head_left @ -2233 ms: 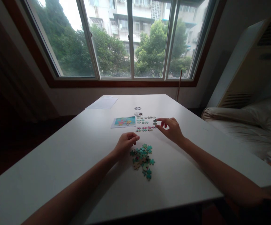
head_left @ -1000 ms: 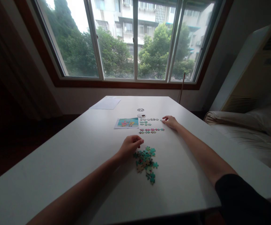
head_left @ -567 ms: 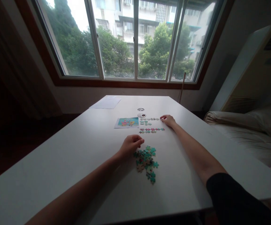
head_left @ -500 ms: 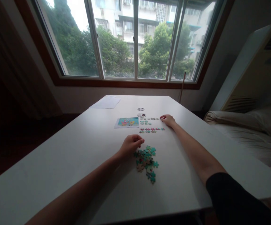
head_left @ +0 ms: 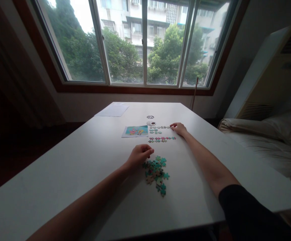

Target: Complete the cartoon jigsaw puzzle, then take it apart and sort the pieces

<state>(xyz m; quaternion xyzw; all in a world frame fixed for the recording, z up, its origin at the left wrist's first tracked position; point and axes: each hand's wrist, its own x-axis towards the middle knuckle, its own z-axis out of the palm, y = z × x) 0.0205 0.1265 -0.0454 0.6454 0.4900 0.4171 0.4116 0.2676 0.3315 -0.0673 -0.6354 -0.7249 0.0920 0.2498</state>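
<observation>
My left hand (head_left: 138, 155) rests on the white table (head_left: 85, 160) with fingers curled in a loose fist, touching the left edge of a pile of teal jigsaw pieces (head_left: 156, 172). My right hand (head_left: 179, 129) reaches far forward, fingers pinched at the right end of a row of grey-green pieces (head_left: 159, 127). I cannot make out whether a piece is in the pinch. A row of pink pieces (head_left: 162, 139) lies just below that hand. A colourful reference picture (head_left: 135, 131) lies left of the rows.
Two small round lids (head_left: 150, 120) sit beyond the rows. A white sheet of paper (head_left: 112, 109) lies at the far left of the table. A bed with pale bedding (head_left: 266, 134) stands to the right. A large window is behind the table.
My right hand moved forward and lowered from above the pink row to the right end of the far row. My left hand stayed by the pile.
</observation>
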